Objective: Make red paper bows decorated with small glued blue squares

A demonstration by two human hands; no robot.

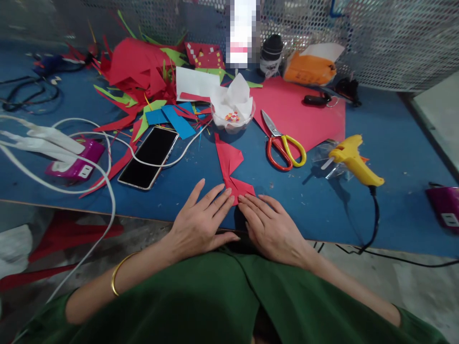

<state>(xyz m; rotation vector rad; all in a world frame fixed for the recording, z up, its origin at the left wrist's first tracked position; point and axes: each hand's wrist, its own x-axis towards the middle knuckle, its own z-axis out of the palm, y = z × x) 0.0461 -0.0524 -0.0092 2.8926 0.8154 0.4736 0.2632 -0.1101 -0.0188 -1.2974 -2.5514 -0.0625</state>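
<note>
A folded piece of red paper [230, 160] lies on the blue table, near its front edge. My left hand [202, 220] rests flat with its fingers spread, and its fingertips touch the paper's lower left part. From the other side, my right hand [270, 222] lays its outstretched fingertips on the lower right part. Neither hand grips anything. The fingertips hide the paper's lowest edge in part. Scissors [278, 138] with one red and one yellow handle lie open, up and to the right of the paper.
A phone [148, 157], white cables and a purple power strip [77, 160] lie at left. Coloured scraps [139, 67] are heaped behind. A lined bowl [233, 107] stands behind the paper. At right are a red sheet [297, 102] and a yellow glue gun [356, 160].
</note>
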